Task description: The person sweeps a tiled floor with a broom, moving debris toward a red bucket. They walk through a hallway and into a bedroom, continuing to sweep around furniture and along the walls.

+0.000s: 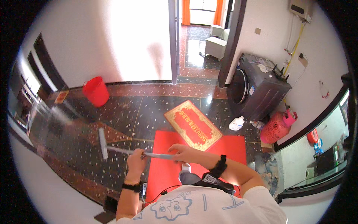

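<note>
A long-handled floor tool with a narrow grey crosspiece, a mop or squeegee point(103, 143), stretches out to the left in front of me. My left hand point(136, 161) is closed around its pole partway along. At the grey grip end, my right hand point(184, 154) holds the handle, with its index finger and thumb partly spread. Whether the tool's head touches the floor, I cannot tell. Beneath the hands lies a plain red mat point(165, 179), overlapped at its far side by a red doormat point(193, 126) with a gold border and lettering.
A red bucket point(96, 91) stands by the far wall. To the right are a dark front-loading washing machine point(257, 86), a white jug point(236, 123) and a red gas cylinder point(275, 127). A doorway point(200, 78) opens ahead. Dark speckled floor point(117, 117) surrounds the mats.
</note>
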`<state>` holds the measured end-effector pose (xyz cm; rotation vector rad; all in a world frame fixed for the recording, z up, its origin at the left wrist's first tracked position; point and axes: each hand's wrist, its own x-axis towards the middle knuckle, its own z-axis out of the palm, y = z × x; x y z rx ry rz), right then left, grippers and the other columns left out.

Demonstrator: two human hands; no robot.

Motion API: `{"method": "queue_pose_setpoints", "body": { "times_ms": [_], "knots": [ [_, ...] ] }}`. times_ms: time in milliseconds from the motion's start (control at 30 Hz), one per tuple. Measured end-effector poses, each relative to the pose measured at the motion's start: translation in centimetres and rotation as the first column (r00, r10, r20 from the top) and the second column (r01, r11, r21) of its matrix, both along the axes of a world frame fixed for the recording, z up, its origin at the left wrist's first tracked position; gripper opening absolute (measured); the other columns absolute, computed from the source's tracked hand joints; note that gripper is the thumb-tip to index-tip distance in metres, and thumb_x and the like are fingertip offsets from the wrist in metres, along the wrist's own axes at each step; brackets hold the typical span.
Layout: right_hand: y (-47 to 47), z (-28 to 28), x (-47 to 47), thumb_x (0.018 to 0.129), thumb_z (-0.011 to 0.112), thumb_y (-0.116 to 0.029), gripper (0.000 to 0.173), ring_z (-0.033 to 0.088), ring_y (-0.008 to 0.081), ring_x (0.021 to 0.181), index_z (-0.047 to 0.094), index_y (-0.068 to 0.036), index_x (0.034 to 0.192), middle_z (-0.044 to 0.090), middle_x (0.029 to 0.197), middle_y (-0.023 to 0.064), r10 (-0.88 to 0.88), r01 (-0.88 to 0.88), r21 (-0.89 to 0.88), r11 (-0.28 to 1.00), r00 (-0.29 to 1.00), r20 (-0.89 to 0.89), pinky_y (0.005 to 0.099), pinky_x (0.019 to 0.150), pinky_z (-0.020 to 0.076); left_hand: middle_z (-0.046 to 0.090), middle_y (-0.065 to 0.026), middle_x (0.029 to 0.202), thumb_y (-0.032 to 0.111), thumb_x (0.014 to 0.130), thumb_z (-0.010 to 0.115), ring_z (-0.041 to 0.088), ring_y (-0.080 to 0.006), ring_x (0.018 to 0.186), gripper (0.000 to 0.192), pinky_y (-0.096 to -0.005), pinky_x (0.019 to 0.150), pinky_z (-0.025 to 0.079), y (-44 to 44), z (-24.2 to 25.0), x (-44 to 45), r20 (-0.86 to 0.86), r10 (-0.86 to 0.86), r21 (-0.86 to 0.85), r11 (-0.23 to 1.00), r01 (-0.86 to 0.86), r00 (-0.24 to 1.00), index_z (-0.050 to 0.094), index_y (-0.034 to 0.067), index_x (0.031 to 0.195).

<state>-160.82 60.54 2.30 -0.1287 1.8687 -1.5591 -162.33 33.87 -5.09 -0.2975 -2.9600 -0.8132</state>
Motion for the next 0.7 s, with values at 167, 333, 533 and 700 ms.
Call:
{"method": "queue_pose_setpoints", "body": {
  "times_ms": [167, 333, 533, 700],
  "knots": [
    [3.5, 0.6, -11.4, 0.093, 0.048, -0.027, 0.037, 0.054, 0.0093, 0.056, 0.048, -0.004, 0.121, 0.063, 0.079, 0.0057, 0.020, -0.031, -0.325, 0.945, 0.999, -0.035, 0.0245, 0.050, 0.0434, 0.064, -0.0097, 0.089, 0.008, 0.077, 0.062, 0.060, -0.0364, 0.077, 0.021, -0.0449, 0.070, 0.046, -0.7, 1.3, -9.2, -0.196, -0.004, -0.306, 0.950, -0.057, 0.981, 0.057, 0.011, 0.097],
    [10.0, -3.1, -20.5, 0.091, 0.051, -0.029, 0.034, 0.053, 0.0106, 0.054, 0.056, -0.002, 0.109, 0.063, 0.077, 0.0084, -0.308, 0.314, -0.325, 0.892, 0.949, 0.072, 0.0236, 0.048, 0.0418, 0.063, -0.0144, 0.084, 0.010, 0.082, 0.059, 0.061, -0.0360, 0.078, 0.017, -0.0431, 0.069, 0.045, -5.7, -0.4, -16.8, -0.047, 0.281, -0.115, 0.952, -0.284, 0.959, 0.056, 0.007, 0.099],
    [20.5, -11.2, -22.6, 0.091, 0.053, -0.026, 0.029, 0.053, 0.0114, 0.056, 0.058, -0.001, 0.105, 0.062, 0.078, 0.0092, -0.707, 0.705, -0.171, 0.688, 0.705, 0.061, 0.0235, 0.048, 0.0415, 0.060, -0.0094, 0.078, 0.004, 0.085, 0.056, 0.060, -0.0199, 0.075, 0.008, -0.0338, 0.067, 0.046, -6.0, -6.4, -29.6, 0.249, 0.096, 0.293, 0.941, -0.170, 0.964, 0.053, 0.001, 0.093],
    [27.8, -10.8, -14.9, 0.090, 0.054, -0.022, 0.022, 0.051, 0.0117, 0.052, 0.059, -0.001, 0.097, 0.060, 0.074, 0.0087, -0.959, 0.975, -0.108, 0.192, 0.210, 0.192, 0.0254, 0.046, 0.0397, 0.054, -0.0057, 0.073, 0.007, 0.090, 0.054, 0.054, -0.0172, 0.071, 0.008, -0.0343, 0.068, 0.045, 1.9, -9.5, -40.6, 0.428, -0.061, 0.421, 0.896, -0.139, 0.902, 0.050, 0.002, 0.085]
  ]
}}
